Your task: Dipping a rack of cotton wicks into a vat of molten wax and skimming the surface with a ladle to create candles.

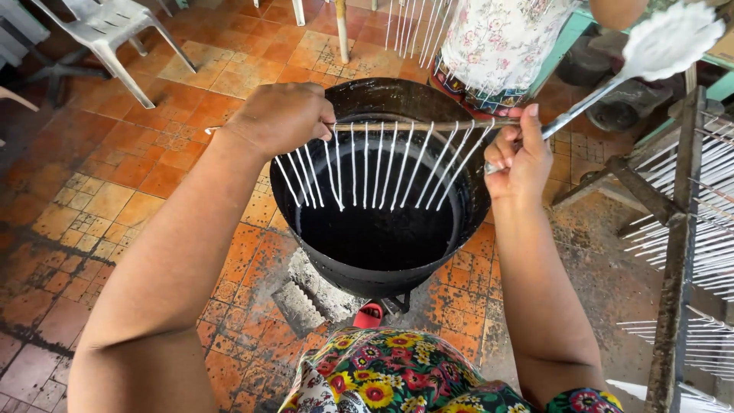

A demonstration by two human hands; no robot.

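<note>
My left hand (283, 116) and my right hand (518, 157) grip the two ends of a thin wooden stick (413, 125) held level over a big black pot (348, 264). Several thin white candles (378, 172) hang from the stick and swing toward me above the dark liquid (375, 229) in the pot. A ring shows on my right hand.
Another person in a floral garment (497, 42) stands beyond the pot with a white-coated ladle (665, 38) and more hanging candles. A wooden rack (677, 229) loaded with white candles stands at the right. White plastic chairs (107, 30) sit at the far left on orange tiles.
</note>
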